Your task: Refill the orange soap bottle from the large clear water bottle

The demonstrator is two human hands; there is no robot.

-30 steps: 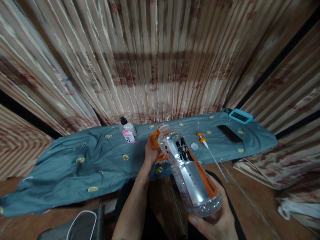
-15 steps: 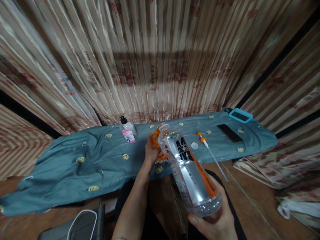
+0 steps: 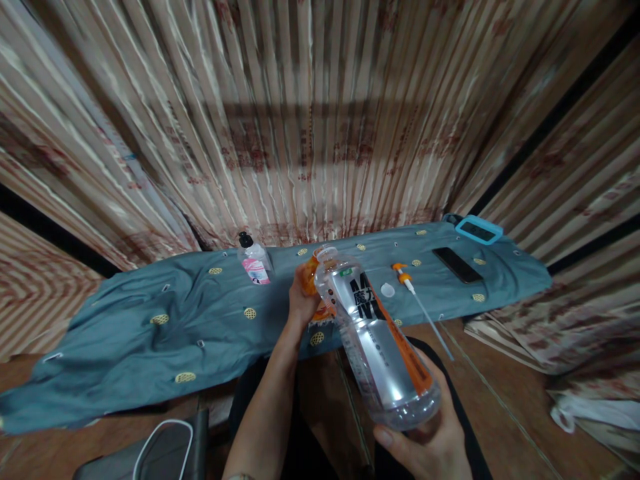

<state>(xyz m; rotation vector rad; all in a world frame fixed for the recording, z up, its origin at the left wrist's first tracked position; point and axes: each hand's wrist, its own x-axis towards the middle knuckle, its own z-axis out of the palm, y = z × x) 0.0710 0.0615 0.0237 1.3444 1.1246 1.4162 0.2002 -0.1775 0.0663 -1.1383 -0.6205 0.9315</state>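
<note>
My right hand [image 3: 430, 440] is wrapped round the base of a clear plastic drink bottle [image 3: 380, 347] with a silver and orange label. That bottle is tilted, its neck pointing away and to the left. My left hand [image 3: 303, 300] grips an orange bottle [image 3: 312, 272], mostly hidden by my fingers and the drink bottle. The drink bottle's mouth lies at the top of the orange bottle; whether they touch I cannot tell. To the right, an orange pump head [image 3: 403, 275] with a long tube and a small white cap [image 3: 387, 290] lie on the cloth.
A teal patterned cloth [image 3: 210, 347] covers the narrow table. On it stand a clear pump bottle [image 3: 255, 263] with a pink label, a black phone [image 3: 457, 265] and a blue-framed device [image 3: 479, 230]. Striped curtains [image 3: 310, 133] hang close behind. A grey case [image 3: 160, 453] sits at lower left.
Almost nothing differs. The whole view shifts slightly left, and both hands keep their hold with the drink bottle at the same tilt.
</note>
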